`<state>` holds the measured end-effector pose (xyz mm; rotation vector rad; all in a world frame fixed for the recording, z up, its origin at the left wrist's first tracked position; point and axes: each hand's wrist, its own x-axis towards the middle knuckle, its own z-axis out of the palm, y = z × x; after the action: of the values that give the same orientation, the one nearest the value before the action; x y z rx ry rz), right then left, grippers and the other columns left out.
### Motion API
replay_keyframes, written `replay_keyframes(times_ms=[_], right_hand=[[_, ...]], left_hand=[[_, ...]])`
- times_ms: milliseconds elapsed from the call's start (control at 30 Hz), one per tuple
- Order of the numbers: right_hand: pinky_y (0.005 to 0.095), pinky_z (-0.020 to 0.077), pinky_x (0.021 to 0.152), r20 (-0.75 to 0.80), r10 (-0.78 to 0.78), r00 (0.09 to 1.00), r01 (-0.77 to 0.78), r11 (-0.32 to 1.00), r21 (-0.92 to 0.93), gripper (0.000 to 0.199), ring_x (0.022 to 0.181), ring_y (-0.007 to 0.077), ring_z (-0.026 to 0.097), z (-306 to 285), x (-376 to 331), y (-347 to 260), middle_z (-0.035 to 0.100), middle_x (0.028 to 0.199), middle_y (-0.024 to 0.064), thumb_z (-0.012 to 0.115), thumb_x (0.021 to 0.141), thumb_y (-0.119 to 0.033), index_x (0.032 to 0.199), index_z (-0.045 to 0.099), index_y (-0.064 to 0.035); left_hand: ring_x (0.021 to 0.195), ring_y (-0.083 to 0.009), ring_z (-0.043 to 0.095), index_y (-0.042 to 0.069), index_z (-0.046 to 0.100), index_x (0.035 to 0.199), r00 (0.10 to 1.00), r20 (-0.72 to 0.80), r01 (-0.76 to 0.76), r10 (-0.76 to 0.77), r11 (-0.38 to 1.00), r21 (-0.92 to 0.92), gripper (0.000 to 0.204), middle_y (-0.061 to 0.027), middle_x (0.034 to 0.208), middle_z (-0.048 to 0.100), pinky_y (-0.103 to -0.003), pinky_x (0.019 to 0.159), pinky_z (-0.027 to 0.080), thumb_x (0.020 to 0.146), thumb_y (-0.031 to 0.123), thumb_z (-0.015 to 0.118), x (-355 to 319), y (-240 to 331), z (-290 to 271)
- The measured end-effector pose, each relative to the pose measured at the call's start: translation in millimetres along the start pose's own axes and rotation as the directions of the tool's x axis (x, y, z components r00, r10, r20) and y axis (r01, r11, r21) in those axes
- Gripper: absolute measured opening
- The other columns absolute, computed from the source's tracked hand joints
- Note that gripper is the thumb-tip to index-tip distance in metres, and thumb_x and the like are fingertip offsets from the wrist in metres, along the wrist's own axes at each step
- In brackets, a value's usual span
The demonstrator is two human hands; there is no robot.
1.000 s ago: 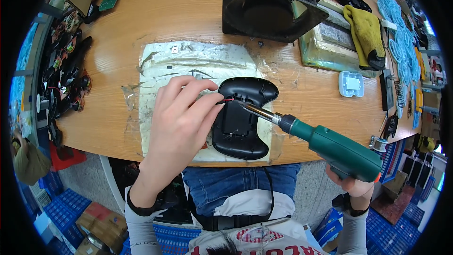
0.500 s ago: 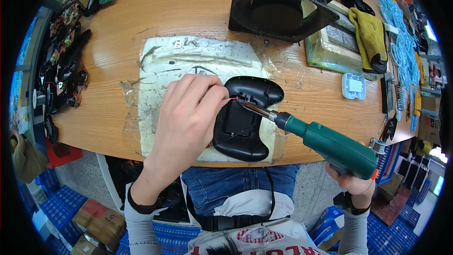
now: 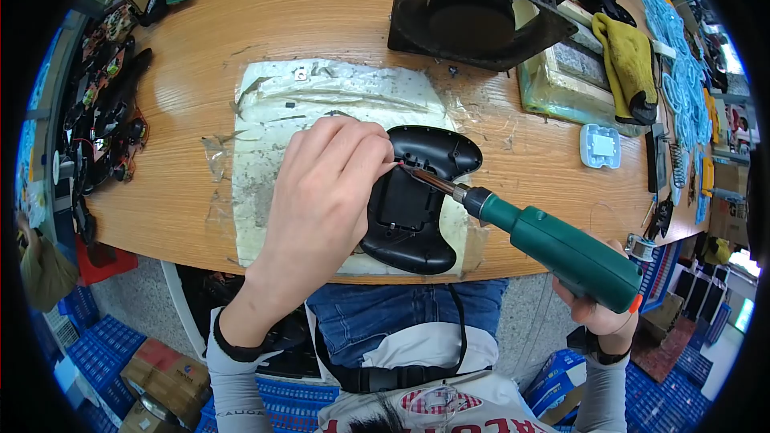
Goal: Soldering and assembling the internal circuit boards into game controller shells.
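A black game controller shell (image 3: pixel 421 252) lies with its battery bay facing up on a stained white sheet (image 3: pixel 265 132). Over its left side, my left hand (image 3: pixel 321 184) pinches a thin red wire (image 3: pixel 400 163) between closed fingertips. Wrapped around the grip of a green soldering gun (image 3: pixel 565 255) is my right hand (image 3: pixel 589 313), at the table's front edge. The gun's metal tip points left and meets the shell's upper middle, right beside the wire end. Whether tip and wire touch is too small to tell. My left fingers hide part of the shell's left edge.
A black fan housing (image 3: pixel 473 20) stands behind the sheet. To the right are a yellow-green cloth (image 3: pixel 626 64), a small light-blue box (image 3: pixel 601 147) and a solder spool (image 3: pixel 640 247). Controller parts (image 3: pixel 112 120) pile up at the left. Blue crates (image 3: pixel 120 353) stand below the table.
Both hands stay nearly in place. My left fingertips have shifted slightly to the right, and the soldering gun's body has dipped a little. The wire is still in my left fingers.
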<state>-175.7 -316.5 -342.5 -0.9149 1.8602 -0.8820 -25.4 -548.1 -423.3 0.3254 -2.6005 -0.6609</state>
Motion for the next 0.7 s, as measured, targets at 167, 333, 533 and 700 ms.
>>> replay_keyframes(times_ms=[167,333,533,700], right_hand=[[0.0245,0.0352,0.06,-0.072,0.033,0.997,-0.034,0.999,-0.013,0.064,0.059,0.0085,0.047,4,-4,-2,0.051,0.063,-0.0036,0.061,0.071,-0.062,0.088,0.056,-0.0006],[0.0272,0.0365,0.064,-0.039,0.101,0.994,-0.101,0.995,-0.001,0.066,0.067,0.0114,0.049,3,-6,-10,0.056,0.075,-0.0004,0.062,0.071,-0.062,0.095,0.059,-0.0002],[0.0298,0.0378,0.066,-0.051,0.098,0.994,-0.101,0.994,-0.052,0.065,0.075,0.0157,0.05,5,-7,-12,0.058,0.087,0.0051,0.064,0.071,-0.059,0.1,0.06,-0.001],[0.0303,0.0379,0.066,-0.053,0.072,0.996,-0.075,0.996,-0.043,0.064,0.076,0.0168,0.05,7,-6,-16,0.058,0.087,0.006,0.064,0.071,-0.058,0.099,0.06,-0.0007]], left_hand=[[0.087,-0.0255,0.055,0.001,0.053,0.08,1.0,0.021,-0.001,0.001,1.0,0.01,0.015,-0.0095,0.091,0.059,-0.034,0.075,0.04,0.069,-0.002,0.062,2,0,-1],[0.088,-0.0254,0.054,0.001,0.052,0.082,0.999,0.033,-0.013,0.011,0.999,0.053,0.014,-0.0096,0.091,0.059,-0.034,0.075,0.04,0.071,-0.002,0.06,1,4,-1],[0.086,-0.0257,0.054,0.002,0.051,0.084,0.999,0.039,-0.017,0.014,0.996,0.09,0.013,-0.0097,0.092,0.058,-0.035,0.075,0.04,0.074,0.0,0.058,-1,7,3],[0.084,-0.0269,0.054,0.001,0.051,0.085,0.999,0.044,0.014,-0.016,0.998,0.058,0.014,-0.011,0.089,0.056,-0.034,0.073,0.041,0.074,-0.001,0.059,-1,8,0]])
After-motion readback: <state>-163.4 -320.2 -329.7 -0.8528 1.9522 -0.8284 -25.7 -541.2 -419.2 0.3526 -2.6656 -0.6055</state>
